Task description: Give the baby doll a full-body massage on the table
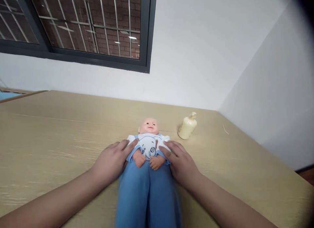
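Observation:
A baby doll (149, 149) lies on its back with its head away from me. It wears a white top with a blue elephant face and blue trousers (147, 195); its feet are out of view at the bottom edge. My left hand (114, 157) wraps the doll's side, fingers over the sleeve at the left. On the other side, my right hand (183, 161) has its fingers curled over the right sleeve. Both thumbs are hidden. The doll's small hands rest on its belly between mine.
A pale yellow pump bottle (187, 127) stands upright beyond my right hand. A thin light strand (225, 130) lies farther right on the wooden table (61, 130). The white wall (186, 58) and a dark-framed barred window (98, 56) rise behind the far edge.

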Demonstrator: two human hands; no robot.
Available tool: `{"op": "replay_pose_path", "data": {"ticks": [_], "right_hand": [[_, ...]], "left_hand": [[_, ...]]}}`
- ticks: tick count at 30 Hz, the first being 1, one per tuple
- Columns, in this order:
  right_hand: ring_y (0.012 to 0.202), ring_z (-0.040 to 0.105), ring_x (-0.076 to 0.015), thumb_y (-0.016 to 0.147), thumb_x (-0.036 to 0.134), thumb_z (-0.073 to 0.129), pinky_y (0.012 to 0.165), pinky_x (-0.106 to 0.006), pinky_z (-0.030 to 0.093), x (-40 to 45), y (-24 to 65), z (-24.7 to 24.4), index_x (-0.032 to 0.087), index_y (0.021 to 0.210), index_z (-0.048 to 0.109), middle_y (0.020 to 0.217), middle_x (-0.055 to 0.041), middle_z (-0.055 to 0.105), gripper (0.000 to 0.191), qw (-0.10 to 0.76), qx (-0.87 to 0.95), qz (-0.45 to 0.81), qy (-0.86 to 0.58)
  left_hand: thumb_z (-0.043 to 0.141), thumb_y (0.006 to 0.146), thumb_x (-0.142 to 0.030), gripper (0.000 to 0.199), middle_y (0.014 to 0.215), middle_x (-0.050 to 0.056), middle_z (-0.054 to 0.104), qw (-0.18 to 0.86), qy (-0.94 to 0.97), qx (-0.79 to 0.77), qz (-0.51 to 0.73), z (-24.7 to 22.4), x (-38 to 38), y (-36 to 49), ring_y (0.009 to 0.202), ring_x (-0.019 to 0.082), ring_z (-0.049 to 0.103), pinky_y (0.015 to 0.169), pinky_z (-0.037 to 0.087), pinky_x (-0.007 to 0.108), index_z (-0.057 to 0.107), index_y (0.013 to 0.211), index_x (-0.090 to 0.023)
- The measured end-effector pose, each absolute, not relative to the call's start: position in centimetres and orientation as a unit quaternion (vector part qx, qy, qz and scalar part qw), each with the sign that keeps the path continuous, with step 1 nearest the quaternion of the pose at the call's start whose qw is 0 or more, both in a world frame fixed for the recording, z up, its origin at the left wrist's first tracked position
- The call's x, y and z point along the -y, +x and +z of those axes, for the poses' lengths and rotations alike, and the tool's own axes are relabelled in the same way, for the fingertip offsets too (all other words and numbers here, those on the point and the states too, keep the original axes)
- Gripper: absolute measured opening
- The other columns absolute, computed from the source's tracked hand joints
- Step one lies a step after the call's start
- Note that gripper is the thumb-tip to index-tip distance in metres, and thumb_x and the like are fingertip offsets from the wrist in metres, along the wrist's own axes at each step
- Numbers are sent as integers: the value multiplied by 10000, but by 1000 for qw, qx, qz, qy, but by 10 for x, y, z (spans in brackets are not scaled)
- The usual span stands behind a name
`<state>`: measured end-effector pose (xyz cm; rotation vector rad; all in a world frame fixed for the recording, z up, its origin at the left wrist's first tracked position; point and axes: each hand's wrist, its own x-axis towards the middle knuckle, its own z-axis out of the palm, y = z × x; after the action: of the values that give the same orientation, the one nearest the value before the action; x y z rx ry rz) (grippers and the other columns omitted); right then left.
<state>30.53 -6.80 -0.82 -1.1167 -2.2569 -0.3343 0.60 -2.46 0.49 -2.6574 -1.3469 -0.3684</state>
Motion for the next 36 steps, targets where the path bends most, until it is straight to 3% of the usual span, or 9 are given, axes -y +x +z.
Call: {"op": "replay_pose_path", "data": {"ticks": [4, 8, 12, 15, 19, 22, 25, 31, 36], "right_hand": [[1275, 528, -310, 738, -27, 454, 1056, -528, 508, 66, 308, -11, 202, 1380, 575, 1360, -135, 597, 692, 327, 834, -91, -435], [1322, 526, -299, 849, 82, 489, 1095, -521, 474, 62, 321, -14, 234, 1442, 510, 1424, -119, 571, 612, 375, 806, -4, -458], [1260, 599, -321, 905, 280, 598, 1102, -526, 459, 53, 336, -20, 222, 1343, 580, 1333, -112, 656, 442, 478, 677, 155, -538], [1195, 645, -337, 840, 364, 708, 1083, -535, 478, 42, 345, -26, 184, 1226, 625, 1222, -119, 716, 434, 575, 521, 320, -544], [1155, 678, -282, 766, 205, 747, 1041, -462, 540, 32, 354, -28, 199, 1222, 630, 1224, -82, 728, 471, 631, 321, 519, -480], [1073, 719, -241, 755, 102, 712, 1035, -394, 552, 30, 362, -26, 164, 1183, 660, 1163, -92, 752, 436, 615, 254, 593, -453], [1081, 724, -262, 776, 102, 720, 1035, -398, 555, 31, 368, -25, 134, 1198, 654, 1159, -122, 753, 429, 598, 256, 630, -424], [1162, 694, -283, 825, 176, 761, 1048, -414, 549, 32, 371, -26, 157, 1274, 620, 1266, -124, 714, 472, 584, 293, 646, -395], [1110, 717, -263, 813, 154, 774, 994, -389, 583, 32, 372, -26, 179, 1277, 613, 1214, -101, 738, 492, 590, 285, 643, -397]], "left_hand": [[501, 902, -134, 602, 1241, 120, 650, 48, -876, 455, -155, 4, 24, 6, 1035, 291, 663, 884, 538, 406, 490, 1498, -224], [498, 934, -230, 542, 1252, 86, 658, -30, -851, 474, -223, 3, 20, -1, 1076, 274, 666, 862, 542, 368, 503, 1475, -252], [549, 941, -395, 343, 1185, 68, 720, -162, -787, 510, -306, 1, 10, -9, 1119, 298, 663, 938, 526, 382, 675, 1209, -223], [638, 883, -513, 395, 1122, 105, 751, -318, -683, 554, -353, -2, -1, -14, 1111, 343, 678, 967, 535, 430, 698, 1081, -176], [798, 788, -437, 588, 1325, 133, 678, -575, -498, 486, -430, -1, -15, -27, 1214, 310, 651, 983, 566, 376, 612, 1277, -170], [799, 814, -410, 602, 1346, 172, 657, -666, -456, 439, -395, 3, -22, -47, 1160, 313, 684, 951, 587, 376, 594, 1323, -161], [784, 830, -428, 638, 1285, 202, 682, -699, -497, 392, -332, 6, -28, -74, 1078, 335, 712, 896, 601, 402, 565, 1372, -172], [745, 831, -493, 690, 1163, 148, 705, -696, -564, 362, -257, 17, -31, -99, 966, 297, 695, 807, 583, 361, 519, 1430, -237], [688, 857, -526, 621, 926, 76, 688, -569, -675, 412, -224, 30, -24, -87, 746, 201, 620, 667, 515, 274, 558, 1377, -211]]}}
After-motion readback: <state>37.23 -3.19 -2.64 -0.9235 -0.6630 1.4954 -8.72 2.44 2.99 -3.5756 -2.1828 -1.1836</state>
